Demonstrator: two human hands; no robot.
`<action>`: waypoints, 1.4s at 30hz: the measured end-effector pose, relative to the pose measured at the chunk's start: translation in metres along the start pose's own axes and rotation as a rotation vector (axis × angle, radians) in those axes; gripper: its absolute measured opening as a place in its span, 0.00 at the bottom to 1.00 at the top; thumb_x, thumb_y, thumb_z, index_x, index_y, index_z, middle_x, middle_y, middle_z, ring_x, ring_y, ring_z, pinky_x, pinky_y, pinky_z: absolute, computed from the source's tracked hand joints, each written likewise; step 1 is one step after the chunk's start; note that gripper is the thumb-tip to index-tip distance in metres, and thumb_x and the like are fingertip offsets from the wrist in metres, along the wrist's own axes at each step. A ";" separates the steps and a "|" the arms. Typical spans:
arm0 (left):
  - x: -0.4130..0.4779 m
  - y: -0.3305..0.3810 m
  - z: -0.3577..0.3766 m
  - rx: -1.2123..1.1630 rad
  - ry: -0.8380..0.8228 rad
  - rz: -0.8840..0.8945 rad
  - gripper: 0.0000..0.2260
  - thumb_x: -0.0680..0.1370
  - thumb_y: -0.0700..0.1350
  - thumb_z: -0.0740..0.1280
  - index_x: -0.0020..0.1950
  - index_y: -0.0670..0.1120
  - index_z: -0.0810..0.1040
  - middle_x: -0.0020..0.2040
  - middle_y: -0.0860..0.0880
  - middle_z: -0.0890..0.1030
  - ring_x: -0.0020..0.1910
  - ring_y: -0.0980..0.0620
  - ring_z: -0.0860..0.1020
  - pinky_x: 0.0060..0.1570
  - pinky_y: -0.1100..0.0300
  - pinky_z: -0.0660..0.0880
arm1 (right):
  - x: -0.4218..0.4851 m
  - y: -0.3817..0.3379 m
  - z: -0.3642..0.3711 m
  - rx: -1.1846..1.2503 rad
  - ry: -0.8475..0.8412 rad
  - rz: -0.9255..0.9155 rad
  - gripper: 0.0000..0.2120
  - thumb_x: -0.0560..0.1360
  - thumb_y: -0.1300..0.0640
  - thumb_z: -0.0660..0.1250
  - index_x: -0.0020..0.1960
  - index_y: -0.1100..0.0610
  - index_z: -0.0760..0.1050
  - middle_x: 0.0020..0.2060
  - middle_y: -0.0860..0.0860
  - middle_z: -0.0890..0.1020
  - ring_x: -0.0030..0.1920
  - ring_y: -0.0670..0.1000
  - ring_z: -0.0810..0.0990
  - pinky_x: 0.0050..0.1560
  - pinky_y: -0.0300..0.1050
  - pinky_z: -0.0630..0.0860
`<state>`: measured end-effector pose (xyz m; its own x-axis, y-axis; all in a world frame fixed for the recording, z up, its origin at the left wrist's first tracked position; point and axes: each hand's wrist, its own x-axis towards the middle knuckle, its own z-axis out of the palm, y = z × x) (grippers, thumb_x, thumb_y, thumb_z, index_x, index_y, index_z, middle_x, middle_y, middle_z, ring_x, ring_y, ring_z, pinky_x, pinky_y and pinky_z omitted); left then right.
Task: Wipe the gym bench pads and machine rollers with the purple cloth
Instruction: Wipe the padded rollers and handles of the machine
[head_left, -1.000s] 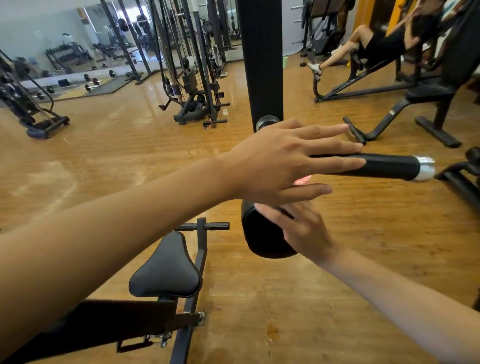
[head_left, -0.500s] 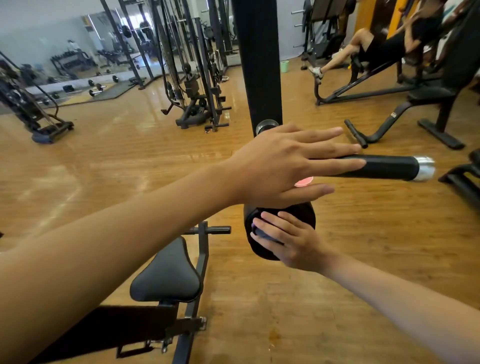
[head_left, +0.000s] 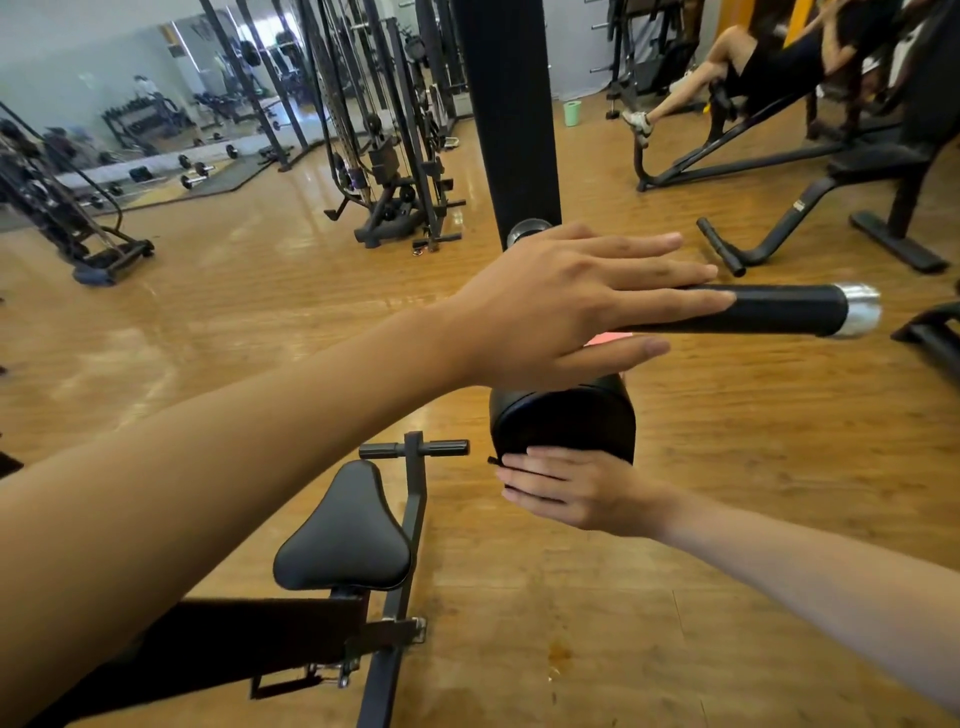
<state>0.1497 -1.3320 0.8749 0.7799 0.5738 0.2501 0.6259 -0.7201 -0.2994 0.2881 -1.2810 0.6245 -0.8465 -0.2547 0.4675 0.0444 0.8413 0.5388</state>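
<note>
Fingers (head_left: 670, 300) flat along black bar (head_left: 789, 310)

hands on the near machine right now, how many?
2. The left hand lies flat across the black bar up top. The right hand presses flat against the lower face of the roller pad beneath it. Neither is hidden.

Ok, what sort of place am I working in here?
A gym, almost certainly: loose dumbbells at the far left, tall cable machines behind, and a padded seat and black roller right in front.
</note>
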 end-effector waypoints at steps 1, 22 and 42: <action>0.001 -0.001 0.000 -0.003 0.001 -0.001 0.22 0.88 0.54 0.54 0.81 0.50 0.67 0.79 0.49 0.70 0.81 0.47 0.64 0.73 0.49 0.66 | 0.013 0.006 -0.010 0.022 0.079 0.051 0.18 0.82 0.65 0.68 0.72 0.59 0.76 0.72 0.56 0.75 0.75 0.56 0.71 0.74 0.53 0.70; 0.011 -0.001 0.002 0.031 -0.001 -0.017 0.23 0.88 0.55 0.52 0.82 0.51 0.65 0.79 0.52 0.70 0.80 0.48 0.65 0.72 0.51 0.64 | -0.041 0.007 0.005 -0.016 -0.155 -0.095 0.21 0.86 0.70 0.52 0.73 0.60 0.74 0.77 0.57 0.69 0.77 0.56 0.68 0.80 0.54 0.54; 0.012 -0.004 0.002 0.012 0.008 -0.005 0.23 0.87 0.55 0.52 0.82 0.51 0.65 0.80 0.52 0.69 0.80 0.51 0.65 0.72 0.51 0.63 | -0.050 0.007 0.014 0.030 -0.229 -0.197 0.17 0.82 0.62 0.67 0.70 0.62 0.74 0.72 0.55 0.75 0.73 0.54 0.74 0.73 0.49 0.71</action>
<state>0.1565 -1.3218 0.8768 0.7764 0.5747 0.2588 0.6303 -0.7123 -0.3089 0.3235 -1.2556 0.5950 -0.9349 -0.3034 0.1839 -0.1456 0.8008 0.5809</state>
